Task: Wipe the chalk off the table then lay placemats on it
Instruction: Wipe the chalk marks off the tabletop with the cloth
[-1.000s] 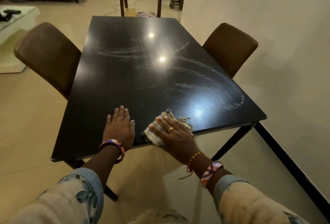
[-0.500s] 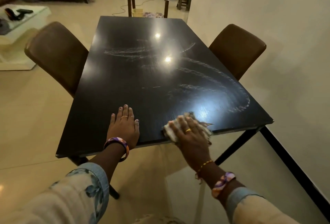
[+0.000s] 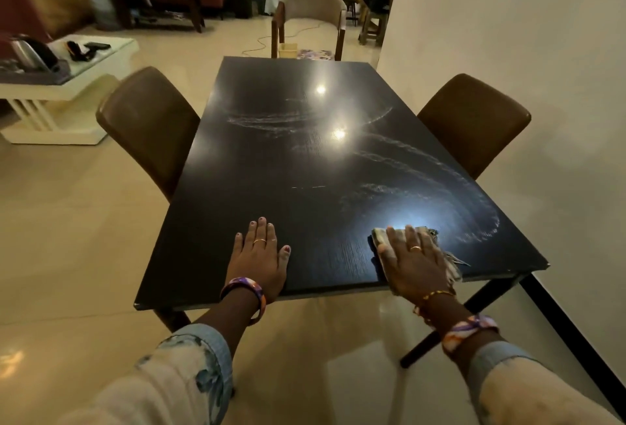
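Your right hand (image 3: pixel 411 262) has slid the cloth (image 3: pixel 382 236) along the near edge of the table (image 3: pixel 271 170), away from your left hand (image 3: pixel 259 255) and toward the table's near right corner. The fingers lie flat, pressing the cloth down, not curled round it. The left hand hasn't shifted: palm flat, fingers straight, bracing on the near edge and holding nothing.

That cleans only the near strip. Chalk streaks (image 3: pixel 440 167) still arc across the table's middle and right side, just beyond the cloth, so wiping is early by my read, and placemats come later.

Around the table: a brown chair (image 3: pixel 149 126) at its left side, another brown chair (image 3: pixel 474 119) at its right, a beige chair (image 3: pixel 311 11) at the far end. Something patterned (image 3: pixel 313 54) lies on that beige chair's seat, possibly the placemats, too small to tell. The wall sits close behind the right chair and may cramp your reach.
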